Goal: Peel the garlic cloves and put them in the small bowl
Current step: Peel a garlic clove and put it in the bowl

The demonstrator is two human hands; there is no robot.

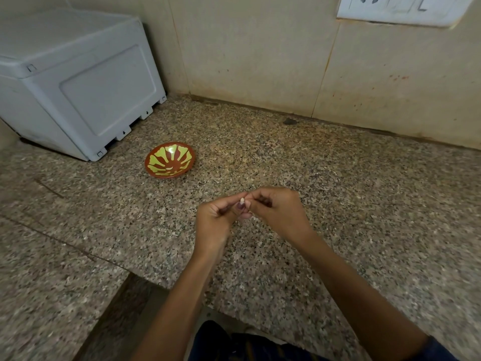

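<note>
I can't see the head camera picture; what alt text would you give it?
Two bare hands, left hand and right hand, meet above a speckled granite counter and pinch a small garlic clove between their fingertips. A small red and green bowl, seemingly empty, sits farther back to the left, near a white plastic box.

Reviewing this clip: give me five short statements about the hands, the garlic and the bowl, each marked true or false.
1. Both hands, left hand and right hand, hold one garlic clove between their fingertips. True.
2. The small bowl already holds peeled cloves. False: none show in it.
3. The bowl stands on the granite counter, beyond the hands and to their left. True.
4. The bowl is plain white. False: it is red-brown with a yellow-green pattern.
5. The grey plastic box stands at the counter's right end. False: it stands at the left, by the wall.
</note>
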